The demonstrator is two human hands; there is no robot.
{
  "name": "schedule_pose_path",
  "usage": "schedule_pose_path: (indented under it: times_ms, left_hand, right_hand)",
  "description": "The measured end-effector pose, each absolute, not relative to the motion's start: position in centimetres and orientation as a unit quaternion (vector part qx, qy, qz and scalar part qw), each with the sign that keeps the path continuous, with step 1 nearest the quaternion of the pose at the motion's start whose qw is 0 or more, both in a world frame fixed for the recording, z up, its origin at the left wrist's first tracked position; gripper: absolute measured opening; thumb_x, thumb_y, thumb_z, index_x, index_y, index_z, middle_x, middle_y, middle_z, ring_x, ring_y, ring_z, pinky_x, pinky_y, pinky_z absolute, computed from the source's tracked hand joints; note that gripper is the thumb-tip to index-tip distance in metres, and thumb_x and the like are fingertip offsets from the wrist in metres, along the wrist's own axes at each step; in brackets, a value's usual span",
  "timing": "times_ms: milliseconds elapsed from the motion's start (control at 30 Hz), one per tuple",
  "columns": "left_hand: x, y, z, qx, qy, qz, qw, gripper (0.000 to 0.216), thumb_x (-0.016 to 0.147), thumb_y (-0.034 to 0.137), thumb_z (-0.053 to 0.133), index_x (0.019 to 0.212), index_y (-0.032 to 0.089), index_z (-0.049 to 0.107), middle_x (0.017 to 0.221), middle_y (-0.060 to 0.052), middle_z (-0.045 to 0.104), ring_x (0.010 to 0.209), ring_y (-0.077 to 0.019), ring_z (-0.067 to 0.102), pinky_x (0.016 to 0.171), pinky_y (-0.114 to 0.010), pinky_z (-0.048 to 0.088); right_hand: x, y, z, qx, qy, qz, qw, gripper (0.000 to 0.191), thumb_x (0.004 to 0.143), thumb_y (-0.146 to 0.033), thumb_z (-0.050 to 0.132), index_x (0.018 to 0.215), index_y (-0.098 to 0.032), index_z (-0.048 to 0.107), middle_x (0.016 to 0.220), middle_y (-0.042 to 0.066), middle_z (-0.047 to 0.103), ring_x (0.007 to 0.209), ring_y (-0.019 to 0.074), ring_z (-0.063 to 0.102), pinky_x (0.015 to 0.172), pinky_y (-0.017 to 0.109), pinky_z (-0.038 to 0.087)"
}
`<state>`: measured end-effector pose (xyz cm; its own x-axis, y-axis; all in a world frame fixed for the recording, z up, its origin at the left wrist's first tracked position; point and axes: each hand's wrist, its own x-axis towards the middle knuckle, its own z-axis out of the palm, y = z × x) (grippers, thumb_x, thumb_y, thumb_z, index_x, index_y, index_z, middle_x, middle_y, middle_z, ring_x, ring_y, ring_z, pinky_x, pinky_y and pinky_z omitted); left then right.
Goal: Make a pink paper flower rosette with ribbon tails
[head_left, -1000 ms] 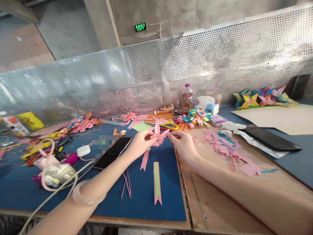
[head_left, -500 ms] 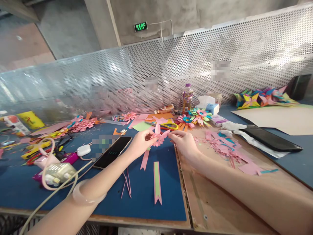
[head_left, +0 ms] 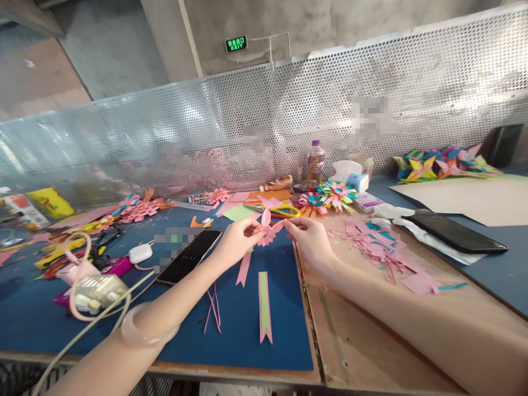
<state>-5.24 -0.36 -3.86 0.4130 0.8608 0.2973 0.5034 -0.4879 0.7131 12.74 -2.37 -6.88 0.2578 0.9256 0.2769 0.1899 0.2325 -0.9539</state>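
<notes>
Both my hands meet over the far part of a blue mat [head_left: 247, 330]. My left hand [head_left: 236, 241] pinches the left side of a small pink paper flower [head_left: 266, 232] made of folded strips. My right hand [head_left: 310, 237] pinches one of its petals on the right side. A loose pink strip [head_left: 244, 268] hangs or lies just below the flower. A pink and green notched strip [head_left: 264, 307] and thin pink slivers [head_left: 213, 309] lie on the mat nearer to me. A pale bangle [head_left: 144, 330] sits on my left wrist.
A black phone [head_left: 190, 255] lies left of my hands, another phone [head_left: 454, 233] at the right. Yellow-handled scissors [head_left: 284, 210], finished paper flowers [head_left: 336, 195] and a bottle [head_left: 315, 165] stand behind. Pink scraps [head_left: 383, 250] cover the wooden board. A charger and cable [head_left: 97, 291] lie at left.
My right hand has shifted its fingertips slightly up and left onto a petal of the flower. My left hand and the flower have stayed nearly still.
</notes>
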Motion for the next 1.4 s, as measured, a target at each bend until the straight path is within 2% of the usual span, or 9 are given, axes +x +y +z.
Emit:
schedule_pose_path:
  times_ms: [700,967,1233,1400]
  left_hand:
    - [-5.03,-1.12,-3.06,0.835,0.428,0.321,0.132,0.021,0.082,0.038,0.049,0.078,0.020,0.059,0.077,0.001,0.066,0.074,-0.0158,0.060,0.069,-0.027,0.042]
    - [-5.01,-1.19,-3.05,0.829,0.425,0.328,0.156,0.019,0.081,0.037,0.051,0.077,0.020,0.059,0.074,0.001,0.065,0.072,-0.0154,0.060,0.068,-0.026,0.042]
    - [-5.18,-0.94,-3.38,0.822,0.437,0.319,0.180,0.024,0.080,0.039,0.050,0.070,0.018,0.053,0.061,0.003,0.056,0.055,-0.0120,0.050,0.052,-0.022,0.035]
    - [-5.12,-0.86,-3.31,0.815,0.424,0.321,0.231,0.024,0.081,0.038,0.049,0.085,0.017,0.060,0.066,0.001,0.058,0.060,-0.0136,0.053,0.054,-0.023,0.037]
  right_hand:
    - [12.99,-2.35,-6.45,-0.546,-0.596,0.213,0.548,0.020,0.074,-0.028,0.050,0.075,-0.018,0.067,0.063,0.001,0.063,0.059,0.0152,0.054,0.060,0.027,0.040]
    - [13.18,-2.20,-6.43,-0.545,-0.607,0.212,0.537,0.022,0.075,-0.032,0.049,0.074,-0.018,0.066,0.065,0.002,0.064,0.060,0.0151,0.054,0.059,0.026,0.040]
    - [13.13,-2.15,-6.50,-0.541,-0.609,0.224,0.535,0.023,0.075,-0.031,0.048,0.077,-0.019,0.067,0.065,0.001,0.064,0.061,0.0152,0.055,0.059,0.026,0.040]
    - [13.13,-2.18,-6.34,-0.537,-0.605,0.232,0.541,0.023,0.074,-0.028,0.046,0.078,-0.018,0.067,0.066,0.002,0.065,0.062,0.0155,0.057,0.060,0.026,0.041]
